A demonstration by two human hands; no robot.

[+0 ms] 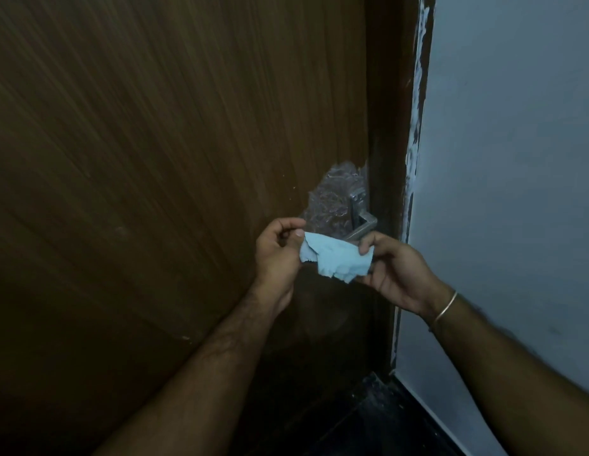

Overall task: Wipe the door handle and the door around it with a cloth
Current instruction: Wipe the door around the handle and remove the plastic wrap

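Note:
A small light blue cloth (335, 260) is stretched between both hands, just below and in front of the door handle. My left hand (276, 255) pinches its left end and my right hand (395, 268) pinches its right end. The metal lever handle (360, 225) sits on the brown wooden door (154, 159) near its right edge, partly wrapped in crumpled clear plastic (332, 199). The cloth hides the lower part of the handle.
The dark door frame (388, 126) runs down right of the handle, with a paint-smeared edge. A pale grey wall (517, 159) fills the right side. Dark floor (385, 422) lies below. A thin bangle (446, 311) circles my right wrist.

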